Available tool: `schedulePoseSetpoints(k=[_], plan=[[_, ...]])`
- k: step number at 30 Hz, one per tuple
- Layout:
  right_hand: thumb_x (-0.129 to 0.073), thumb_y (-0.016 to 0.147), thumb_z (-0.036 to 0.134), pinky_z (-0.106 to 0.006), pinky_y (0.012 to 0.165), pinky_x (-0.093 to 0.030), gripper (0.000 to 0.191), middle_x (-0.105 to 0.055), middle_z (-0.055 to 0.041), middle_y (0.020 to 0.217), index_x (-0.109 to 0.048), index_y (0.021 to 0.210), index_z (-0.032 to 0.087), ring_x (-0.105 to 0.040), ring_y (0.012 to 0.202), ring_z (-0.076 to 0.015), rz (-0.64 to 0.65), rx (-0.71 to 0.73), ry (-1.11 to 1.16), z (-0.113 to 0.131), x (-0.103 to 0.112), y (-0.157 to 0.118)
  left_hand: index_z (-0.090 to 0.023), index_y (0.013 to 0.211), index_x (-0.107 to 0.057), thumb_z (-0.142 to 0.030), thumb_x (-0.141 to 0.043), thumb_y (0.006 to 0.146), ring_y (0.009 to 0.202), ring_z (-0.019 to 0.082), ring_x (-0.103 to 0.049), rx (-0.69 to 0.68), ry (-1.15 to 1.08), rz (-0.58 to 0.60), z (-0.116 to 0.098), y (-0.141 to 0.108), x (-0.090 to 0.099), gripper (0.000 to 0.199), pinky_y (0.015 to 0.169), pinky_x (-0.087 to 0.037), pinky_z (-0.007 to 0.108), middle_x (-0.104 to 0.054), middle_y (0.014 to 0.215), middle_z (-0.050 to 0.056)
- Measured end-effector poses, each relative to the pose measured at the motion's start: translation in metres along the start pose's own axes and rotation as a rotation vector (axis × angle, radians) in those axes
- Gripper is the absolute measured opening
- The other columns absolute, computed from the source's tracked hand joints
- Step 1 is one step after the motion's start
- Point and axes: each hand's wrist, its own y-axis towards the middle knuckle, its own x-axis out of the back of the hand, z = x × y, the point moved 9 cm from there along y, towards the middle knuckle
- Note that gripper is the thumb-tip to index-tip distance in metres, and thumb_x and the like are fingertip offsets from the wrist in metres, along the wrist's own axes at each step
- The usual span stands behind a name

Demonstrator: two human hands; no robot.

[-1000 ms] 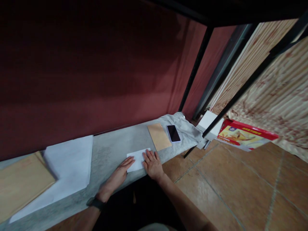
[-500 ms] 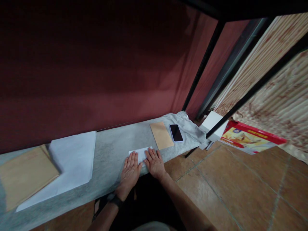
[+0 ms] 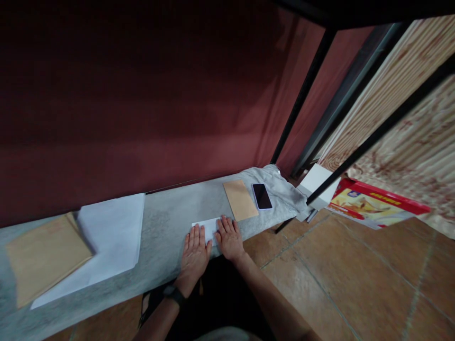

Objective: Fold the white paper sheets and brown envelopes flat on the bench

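Where the red wall meets it: the grey-covered surface runs lengthwise, rising slightly rightward.
Large white sheets: at left, partly under the brown envelopes.
Brown sheet: right of the hands, its long axis slanting from far left to near right.
Left hand: palm down, open, fingers extended over the left part of the small white paper.
Right hand: open, fingers spread slightly over its right part.
Small white paper: flat near the front edge, long axis left to right along the surface, far edge angled slightly up rightward.
Phone: just right of the brown sheet.
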Motion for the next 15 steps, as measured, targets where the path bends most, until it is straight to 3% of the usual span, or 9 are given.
schedulePoseSetpoints(k=[5,10,15], plan=[[-0.045,0.104,0.038,-0.046,0.121,-0.027,0.05,-0.05,-0.01,0.153,-0.047,0.15,0.019,-0.043,0.144,-0.0252,-0.026,0.067,0.051,0.01,-0.002,-0.009,-0.004,0.152,-0.039,-0.035,-0.036,0.098,0.151,0.035,-0.029,0.019,-0.014,-0.006,0.001,0.0,0.0,0.063,0.121,-0.028,0.057,-0.036,0.159,0.024],[-0.049,0.103,0.043,-0.047,0.12,-0.028,0.055,-0.045,-0.0133,0.156,-0.045,0.151,0.016,-0.042,0.144,-0.0286,-0.041,0.026,0.022,-0.001,0.0,-0.014,0.004,0.149,-0.038,-0.039,-0.033,0.099,0.15,0.036,-0.031,0.054,0.035,0.013,0.003,0.0,0.001,0.066,0.12,-0.03,0.054,-0.037,0.157,0.029],[-0.047,0.104,0.044,-0.046,0.12,-0.028,0.058,-0.045,-0.0143,0.156,-0.044,0.152,0.013,-0.042,0.144,-0.0294,-0.037,0.026,0.008,-0.003,0.001,-0.013,0.001,0.15,-0.038,-0.04,-0.033,0.099,0.147,0.035,-0.038,0.084,0.061,0.001,0.009,-0.003,0.005,0.066,0.119,-0.032,0.053,-0.042,0.155,0.027]])
